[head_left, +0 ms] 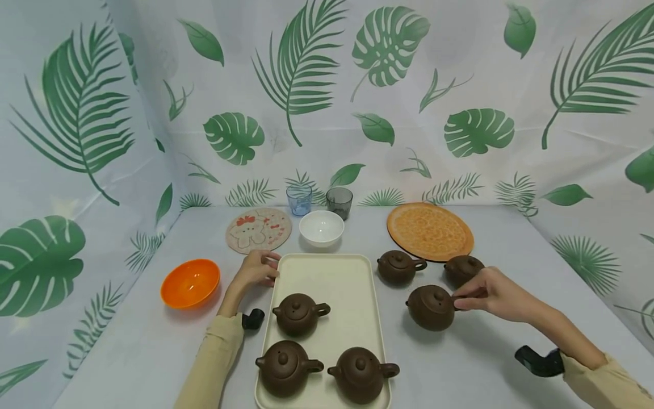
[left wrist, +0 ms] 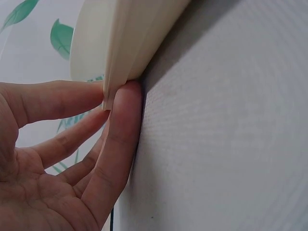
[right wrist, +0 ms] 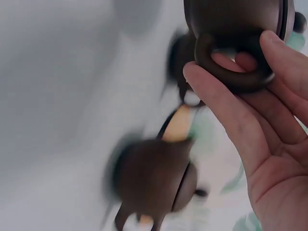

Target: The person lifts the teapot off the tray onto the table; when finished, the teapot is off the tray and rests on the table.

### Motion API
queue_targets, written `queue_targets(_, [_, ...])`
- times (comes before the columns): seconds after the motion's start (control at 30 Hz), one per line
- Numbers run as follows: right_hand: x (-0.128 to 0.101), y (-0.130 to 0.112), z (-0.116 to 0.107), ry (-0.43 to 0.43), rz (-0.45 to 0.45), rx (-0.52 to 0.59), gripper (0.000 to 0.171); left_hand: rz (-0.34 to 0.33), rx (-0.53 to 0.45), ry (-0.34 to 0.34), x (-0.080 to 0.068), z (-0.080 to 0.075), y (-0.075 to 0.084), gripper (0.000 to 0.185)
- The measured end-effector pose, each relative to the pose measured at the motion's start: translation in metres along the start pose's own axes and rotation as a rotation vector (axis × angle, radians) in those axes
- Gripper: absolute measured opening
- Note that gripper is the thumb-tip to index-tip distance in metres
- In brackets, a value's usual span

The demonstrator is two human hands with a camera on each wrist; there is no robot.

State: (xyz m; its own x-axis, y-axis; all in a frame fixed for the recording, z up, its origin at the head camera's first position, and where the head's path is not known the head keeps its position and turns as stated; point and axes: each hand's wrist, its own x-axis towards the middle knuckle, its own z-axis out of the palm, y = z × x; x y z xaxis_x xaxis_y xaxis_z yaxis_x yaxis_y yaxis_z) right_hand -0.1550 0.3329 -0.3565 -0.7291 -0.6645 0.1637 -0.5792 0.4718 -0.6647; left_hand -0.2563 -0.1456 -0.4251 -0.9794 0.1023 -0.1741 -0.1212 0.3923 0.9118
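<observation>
Grey surface (head_left: 153, 341) carried everything. Cream tray (head_left: 327, 272) lay centre, three brown teapots on it. Orange mat (head_left: 429, 230) sat far right; two more teapots stood just in front of it. Teapot (head_left: 431, 307) stood on surface right of tray, right hand (head_left: 490, 292) pinching its handle, fingers (right wrist: 226, 103) through loop. Left hand (head_left: 258, 268) gripped tray's far left corner, fingers (left wrist: 120, 120) pinching rim

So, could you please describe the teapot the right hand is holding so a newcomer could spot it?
Start at the cream tray; three brown teapots sit on the table to its right. It is the nearest one, the only one whose handle the right hand pinches.
</observation>
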Motion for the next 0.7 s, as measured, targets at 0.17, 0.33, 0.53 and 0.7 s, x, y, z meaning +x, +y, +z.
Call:
queue_targets(0.17, [-0.033,0.020,-0.018,-0.026,0.028,0.044,0.016,-0.002,-0.003,0.004,0.000,0.000,0.001,0.042])
queue_targets(0.33, [-0.057,0.037,-0.029,-0.023,0.086,0.033,0.017,-0.007,-0.005,0.004,0.000,0.000,0.000,0.042])
queue_targets(0.53, [-0.079,0.054,-0.037,0.001,0.126,0.018,0.020,-0.002,-0.007,0.002,-0.001,0.001,0.001,0.041])
queue_targets(0.7, [-0.084,0.061,-0.037,-0.006,0.131,0.064,0.024,-0.003,-0.013,0.003,-0.002,0.000,0.003,0.041])
